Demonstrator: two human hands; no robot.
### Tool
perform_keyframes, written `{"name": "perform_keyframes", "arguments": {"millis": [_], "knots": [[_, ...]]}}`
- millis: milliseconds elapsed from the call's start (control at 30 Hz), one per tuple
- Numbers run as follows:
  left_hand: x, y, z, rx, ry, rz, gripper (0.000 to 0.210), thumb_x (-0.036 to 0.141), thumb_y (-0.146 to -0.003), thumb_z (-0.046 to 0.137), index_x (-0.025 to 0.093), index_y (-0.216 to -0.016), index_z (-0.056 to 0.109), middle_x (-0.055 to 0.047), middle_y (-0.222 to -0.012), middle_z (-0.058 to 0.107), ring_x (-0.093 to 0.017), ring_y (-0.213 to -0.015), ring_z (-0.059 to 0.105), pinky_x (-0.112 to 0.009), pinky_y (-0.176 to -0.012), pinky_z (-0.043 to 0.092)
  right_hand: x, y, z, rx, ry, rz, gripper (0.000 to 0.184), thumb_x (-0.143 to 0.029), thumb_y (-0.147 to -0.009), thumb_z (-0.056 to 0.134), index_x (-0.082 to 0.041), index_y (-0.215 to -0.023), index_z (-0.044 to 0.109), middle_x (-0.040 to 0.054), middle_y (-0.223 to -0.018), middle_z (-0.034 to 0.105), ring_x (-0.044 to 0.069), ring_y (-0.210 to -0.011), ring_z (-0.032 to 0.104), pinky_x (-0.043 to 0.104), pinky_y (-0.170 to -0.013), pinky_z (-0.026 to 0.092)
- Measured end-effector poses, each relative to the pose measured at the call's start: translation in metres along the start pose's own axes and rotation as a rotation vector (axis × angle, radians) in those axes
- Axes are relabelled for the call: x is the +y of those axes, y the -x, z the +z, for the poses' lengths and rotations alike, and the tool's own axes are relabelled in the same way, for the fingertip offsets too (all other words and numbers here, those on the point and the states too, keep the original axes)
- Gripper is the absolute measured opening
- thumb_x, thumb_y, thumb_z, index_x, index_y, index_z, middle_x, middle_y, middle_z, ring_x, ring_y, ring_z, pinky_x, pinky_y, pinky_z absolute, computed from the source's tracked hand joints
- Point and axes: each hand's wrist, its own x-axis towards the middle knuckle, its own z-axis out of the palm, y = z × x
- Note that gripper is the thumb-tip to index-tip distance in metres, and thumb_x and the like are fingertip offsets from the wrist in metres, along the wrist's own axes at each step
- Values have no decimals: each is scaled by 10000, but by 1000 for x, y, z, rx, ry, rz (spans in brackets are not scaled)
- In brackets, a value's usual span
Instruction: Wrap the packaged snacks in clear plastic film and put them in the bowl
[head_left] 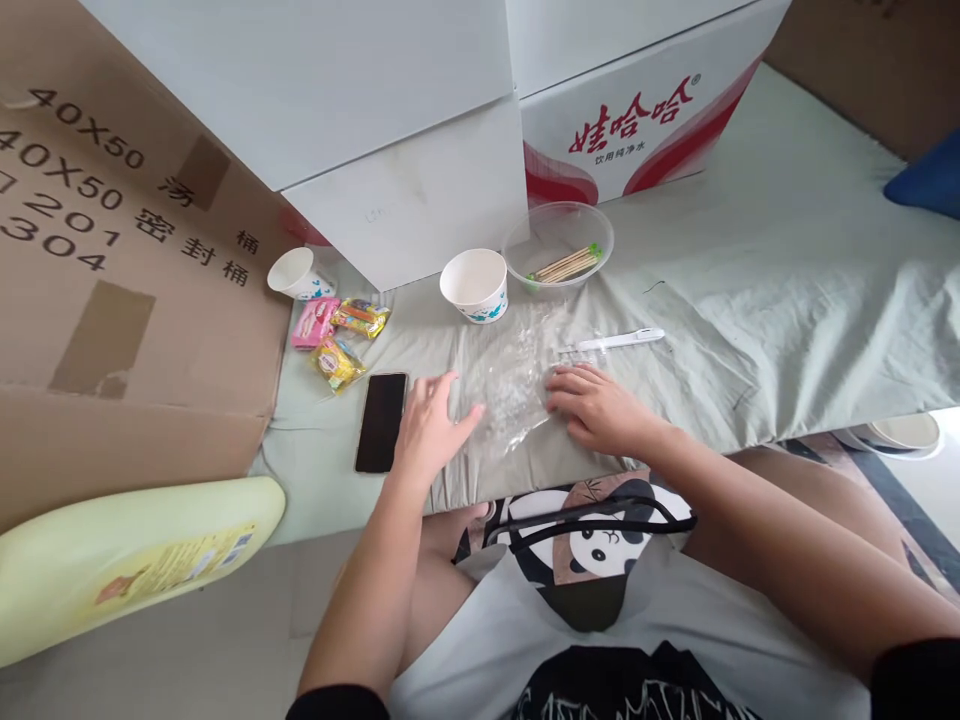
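A crumpled clear plastic bag (514, 385) lies on the pale green cloth between my two hands. My left hand (435, 425) is open at the bag's left side, thumb and fingers spread, with nothing in it. On the right edge of the bag rests my right hand (596, 405), its fingers stretched out and loosely together. Just beyond those fingers is a white-handled utility knife (619, 340), its left end by the plastic. A black phone (381, 422) lies directly left of my left hand.
Behind the bag stand a paper cup (475, 285) and a clear plastic bowl (529, 235) holding several green-tipped sticks (566, 265). Several wrapped snacks (337, 362) lie at the left near a tilted paper cup (296, 275). White cartons (420, 200) and a brown cardboard box (187, 330) border the cloth.
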Motion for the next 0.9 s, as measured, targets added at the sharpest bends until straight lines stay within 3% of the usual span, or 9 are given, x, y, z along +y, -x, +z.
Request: {"name": "perform_keyframes", "arguments": {"millis": [100, 267, 367, 500, 600, 700, 767, 833, 900], "knots": [[9, -5, 7, -136, 67, 167, 465, 362, -874, 685, 297, -1333, 637, -81, -1395, 576, -302, -1331, 559, -419, -1085, 487, 0, 6, -6, 18, -43, -30, 439, -49, -799, 517, -232, -1121, 751, 112, -1425, 639, 368, -1426, 501, 641, -1143, 428], [25, -4, 23, -175, 152, 63, 403, 194, -927, 550, 248, -1314, 650, -94, -1236, 646, -215, -896, 696, -392, -904, 558, -22, 12, -6, 117, -27, -45, 591, -98, -838, 541, -260, -1403, 607, 119, -1565, 513, 359, -1484, 420, 621, -1157, 413], [30, 0, 30, -187, 240, 5, 551, 193, -885, 620, 256, -1428, 552, -79, -1137, 677, -196, -807, 681, -371, -827, 565, -34, 10, 3, 65, -7, -108, 532, -115, -857, 556, -268, -1362, 627, 111, -1391, 646, 340, -1433, 475, 604, -1158, 402], [28, 5, 21, -89, 237, -51, 593, 339, -876, 660, 242, -1445, 526, -95, -1072, 674, -270, -966, 694, -424, -858, 573, -32, 6, 10, 110, -54, -93, 211, -169, -913, 529, -237, -982, 717, 98, -977, 710, 298, -1136, 643, 543, -1066, 464], [21, 8, 5, -50, 294, 276, 581, 346, -845, 676, 241, -1407, 569, -146, -1358, 594, -314, -1255, 611, -497, -1085, 501, -26, 5, 5, 217, -215, 59, 122, -221, -895, 544, -225, -922, 662, 92, -936, 694, 263, -947, 661, 494, -950, 515], [18, 10, -4, -355, 330, 637, 793, 412, -698, 850, 290, -1430, 569, -114, -1572, 490, -375, -1514, 377, -550, -1236, 358, -22, 5, -3, 263, -520, 232, 83, -298, -892, 571, -224, -908, 604, 62, -897, 685, 221, -845, 663, 406, -807, 545], [20, 10, 0, -426, 269, 636, 968, 437, -572, 946, 312, -1451, 560, -104, -1633, 440, -423, -1574, 249, -618, -1251, 303, -22, 4, -7, 249, -704, 309, 169, -389, -913, 581, -227, -863, 576, 45, -875, 677, 206, -830, 666, 378, -780, 544], [24, 8, 11, -350, 246, 583, 793, 406, -608, 940, 303, -1342, 656, -99, -1583, 515, -422, -1565, 283, -644, -1246, 285, -23, 3, -8, 232, -793, 349, 268, -470, -904, 616, -228, -810, 553, 43, -880, 681, 204, -843, 665, 375, -790, 543], [27, 4, 22, -235, 335, 550, 325, 360, -788, 814, 267, -1095, 761, -89, -1395, 682, -359, -1475, 463, -591, -1223, 348, -25, 3, -9, 242, -815, 353, 352, -537, -862, 677, -228, -769, 535, 53, -914, 700, 215, -878, 671, 382, -801, 546]]}}
